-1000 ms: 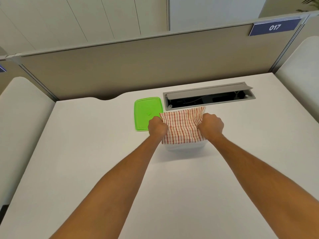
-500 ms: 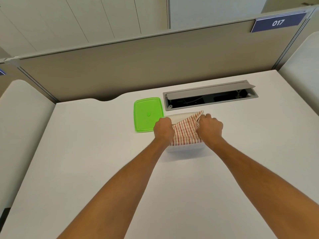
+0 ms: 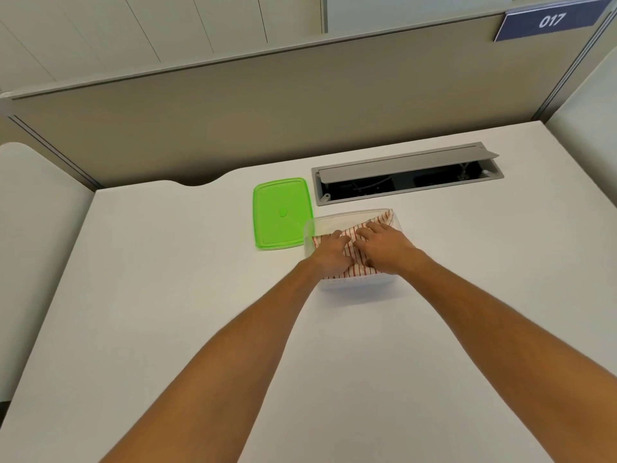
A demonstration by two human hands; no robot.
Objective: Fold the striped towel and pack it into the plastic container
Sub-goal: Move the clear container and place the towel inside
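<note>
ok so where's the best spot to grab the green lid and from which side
Probably the green lid by its right long edge, coming from the right. It lies flat on the desk, just left of the plastic container, so that edge is nearest the hands. Being thin and flat, it suits a pinch at the raised rim: thumb on top, fingers hooked under the lip.

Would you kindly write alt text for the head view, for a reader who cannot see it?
Both hands, left and right, press a striped towel flat into a clear container on a white desk. A green lid lies just left of the container, and an open cable tray sits behind it.
</note>
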